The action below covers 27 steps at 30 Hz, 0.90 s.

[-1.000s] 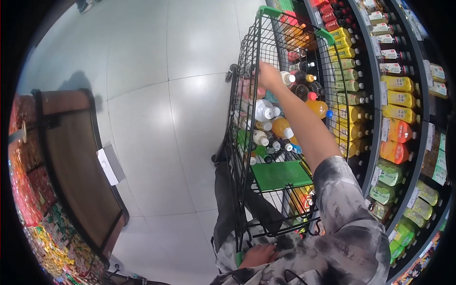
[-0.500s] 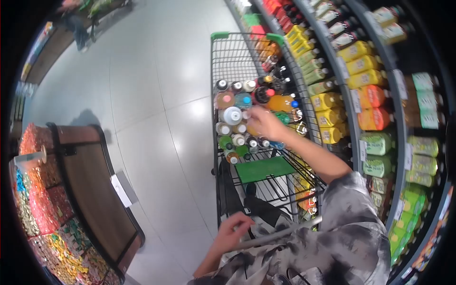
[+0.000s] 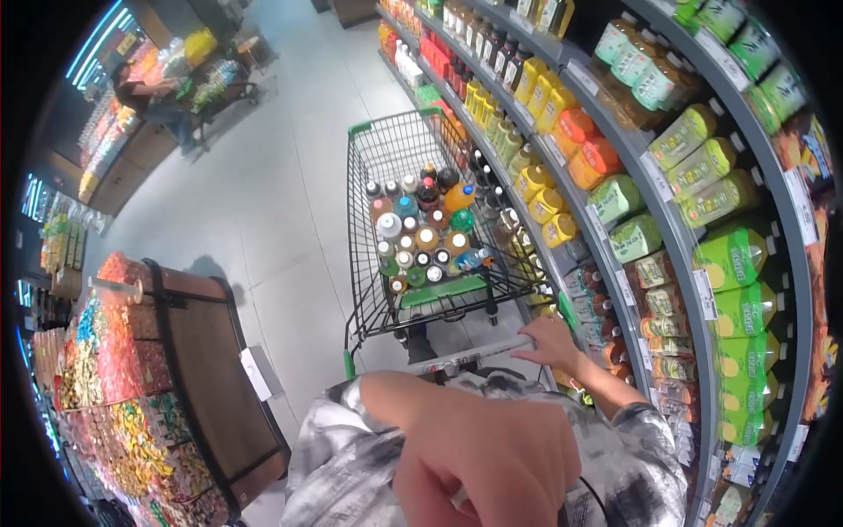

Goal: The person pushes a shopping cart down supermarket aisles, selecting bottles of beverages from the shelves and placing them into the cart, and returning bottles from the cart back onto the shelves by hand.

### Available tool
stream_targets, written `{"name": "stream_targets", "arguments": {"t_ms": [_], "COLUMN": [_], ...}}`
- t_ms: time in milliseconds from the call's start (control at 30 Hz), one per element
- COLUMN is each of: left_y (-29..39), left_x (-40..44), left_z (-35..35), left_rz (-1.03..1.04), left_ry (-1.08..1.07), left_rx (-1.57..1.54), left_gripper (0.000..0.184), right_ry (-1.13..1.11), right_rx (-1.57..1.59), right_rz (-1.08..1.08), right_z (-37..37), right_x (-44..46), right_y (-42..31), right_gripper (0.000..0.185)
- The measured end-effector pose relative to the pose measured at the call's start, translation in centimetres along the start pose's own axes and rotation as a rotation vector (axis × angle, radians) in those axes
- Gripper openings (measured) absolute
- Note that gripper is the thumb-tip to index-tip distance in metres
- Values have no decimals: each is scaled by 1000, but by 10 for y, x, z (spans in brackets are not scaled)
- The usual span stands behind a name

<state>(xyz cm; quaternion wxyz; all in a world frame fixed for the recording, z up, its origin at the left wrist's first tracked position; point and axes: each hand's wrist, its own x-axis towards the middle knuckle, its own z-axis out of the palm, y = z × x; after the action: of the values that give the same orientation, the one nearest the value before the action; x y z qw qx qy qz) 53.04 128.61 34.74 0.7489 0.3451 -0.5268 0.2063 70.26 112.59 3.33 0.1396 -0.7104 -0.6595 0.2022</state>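
Note:
My left hand (image 3: 492,452) is raised close to the camera, large in the lower middle of the view. Its fingers are curled, and whatever they hold, if anything, is hidden. My right hand (image 3: 553,342) grips the right end of the grey handle (image 3: 479,356) of a shopping cart (image 3: 349,189). The black wire cart has green corner pieces and a green flap. Inside stand several bottles with coloured caps, among them a blue drink (image 3: 406,206), an orange drink (image 3: 458,197) and a white-capped bottle (image 3: 388,226).
Shelves of bottled drinks (image 3: 716,202) run close along the cart's right side. A display bin (image 3: 202,378) heaped with wrapped sweets (image 3: 132,351) stands at left. Far back left, a person (image 3: 167,105) is beside another cart (image 3: 230,88). Tiled floor (image 3: 294,220) lies left of the cart.
My right hand has left the bottles and come back to the cart handle. My left hand has risen from near the handle toward the camera. The view has tilted up.

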Motion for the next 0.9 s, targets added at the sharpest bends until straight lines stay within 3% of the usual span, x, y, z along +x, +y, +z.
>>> {"name": "stream_targets", "arguments": {"t_ms": [33,67,133,167,233,333,367,400,767,800,867,900], "left_y": [-9,-27,-61,-63,-53,-73,-69,-67,-21,-21,-27,-15], "left_x": [10,9,2,0,5,28,35,36,44,47,55,56], "left_z": [5,18,48,52,53,50,43,38,-21,-21,-18,-28], "left_rz": [-11,-25,155,160,-261,-47,-169,-152,-758,-759,-202,-210], "left_ry": [-80,-90,86,91,-17,-88,-133,-136,-280,-284,-405,-413], "left_rx": [-10,1,-359,-337,-991,-1017,-1031,-1031,-668,-662,-915,-909], "left_gripper": [30,30,37,37,46,57,55,55,32,32,50,50], "right_ry": [203,219,131,123,298,374,359,363,279,255,236,242], "right_rx": [-39,-36,-191,-190,-188,-155,-162,-159,-118,-156,-200,-186], "right_rz": [-127,-140,-57,-78,-137,-187,-188,-195,-176,-152,-136,-152], "right_z": [4,16,38,43,44,44,43,42,24,20,14,6], "right_x": [-1,1,6,6,10,16,18,20,70,76,90,98], "right_y": [3,13,31,37,33,34,35,36,53,52,54,51], "right_gripper": [36,36,25,25,19,17,17,17,17,17,17,17]}}
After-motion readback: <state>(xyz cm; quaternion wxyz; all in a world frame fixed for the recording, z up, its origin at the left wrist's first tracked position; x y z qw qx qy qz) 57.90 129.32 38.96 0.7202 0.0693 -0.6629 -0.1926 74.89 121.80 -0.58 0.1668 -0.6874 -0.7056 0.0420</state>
